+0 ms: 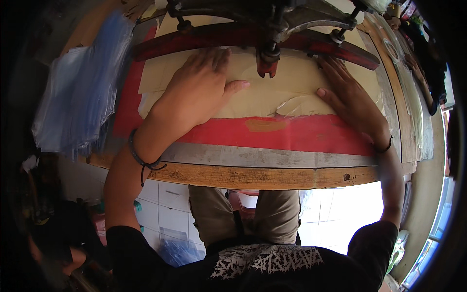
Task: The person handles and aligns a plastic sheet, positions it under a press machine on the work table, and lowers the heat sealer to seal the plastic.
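Note:
Both hands lie palm down on a worn beige sheet (272,97), whose torn flap lifts near its front edge. My left hand (197,87) rests on its left part, thumb out to the side and fingertips close to the red metal bar (204,36) of a press. On the right part, my right hand (348,92) has its fingers stretched forward, the tips at the same bar. Neither hand grips anything. Between them a notched red bracket (266,65) hangs from the bar. A thin clear film seems to lie along the bar; its extent is hard to tell.
Below the beige sheet is a red board (311,131) on a wooden table (243,175). Stacked clear plastic sheets (92,87) drape over the left side; more plastic (408,92) lies at the right. Other people (428,63) are partly visible at the far right and lower left.

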Available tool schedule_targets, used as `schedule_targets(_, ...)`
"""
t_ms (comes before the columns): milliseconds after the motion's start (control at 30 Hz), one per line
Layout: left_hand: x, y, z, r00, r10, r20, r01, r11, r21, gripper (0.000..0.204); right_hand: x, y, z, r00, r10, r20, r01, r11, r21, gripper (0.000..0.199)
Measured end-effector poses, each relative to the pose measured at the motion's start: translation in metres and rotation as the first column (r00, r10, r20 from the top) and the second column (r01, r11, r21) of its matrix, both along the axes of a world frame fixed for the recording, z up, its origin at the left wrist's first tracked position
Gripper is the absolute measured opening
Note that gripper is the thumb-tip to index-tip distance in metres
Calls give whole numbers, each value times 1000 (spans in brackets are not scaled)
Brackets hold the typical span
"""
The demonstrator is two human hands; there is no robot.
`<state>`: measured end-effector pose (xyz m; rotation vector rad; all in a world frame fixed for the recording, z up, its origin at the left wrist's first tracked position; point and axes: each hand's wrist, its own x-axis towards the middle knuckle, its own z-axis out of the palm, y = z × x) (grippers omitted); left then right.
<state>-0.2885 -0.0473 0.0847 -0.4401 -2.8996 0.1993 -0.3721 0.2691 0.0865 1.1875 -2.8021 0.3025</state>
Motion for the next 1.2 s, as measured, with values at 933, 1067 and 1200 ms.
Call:
schedule_targets(933,-23,-16,-7,991,41,127,-65,980,186,78,-8,-4,5,1000,-21,17,23,997,-77,60)
schedule_targets(1067,-22,-11,-11,989,52,142,-74,985,156,81,-10,1,5,994,-50,97,50,999,4,63)
schedule_targets(1200,-22,-14,-22,1000,15,12,-17,982,187,86,0,-2,8,999,-39,7,38,996,86,65)
